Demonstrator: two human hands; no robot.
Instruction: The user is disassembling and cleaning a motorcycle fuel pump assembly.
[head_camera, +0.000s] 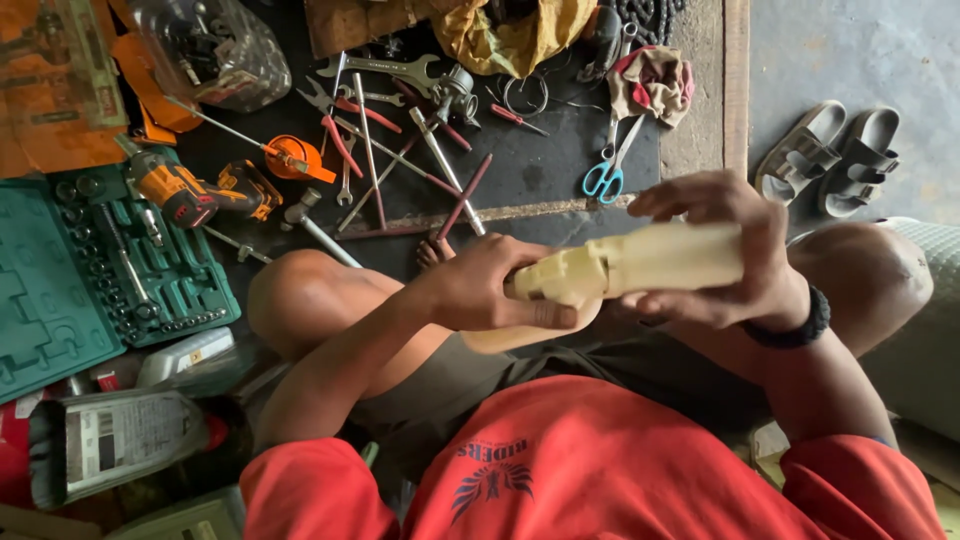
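both hands are closed on the cream plastic housing (640, 265), held level above the lap between the knees. the left hand (480, 290) wraps the narrower end, thumb along the underside; the right hand (735, 255) clamps the broad end, fingers curled over the top. for steady handling, keep the wrists close to the knees and the part horizontal. on the floor beyond lie blue-handled scissors (603, 178), loose wrenches (385, 70), a cordless drill (200, 190) and an open green socket case (60, 300).
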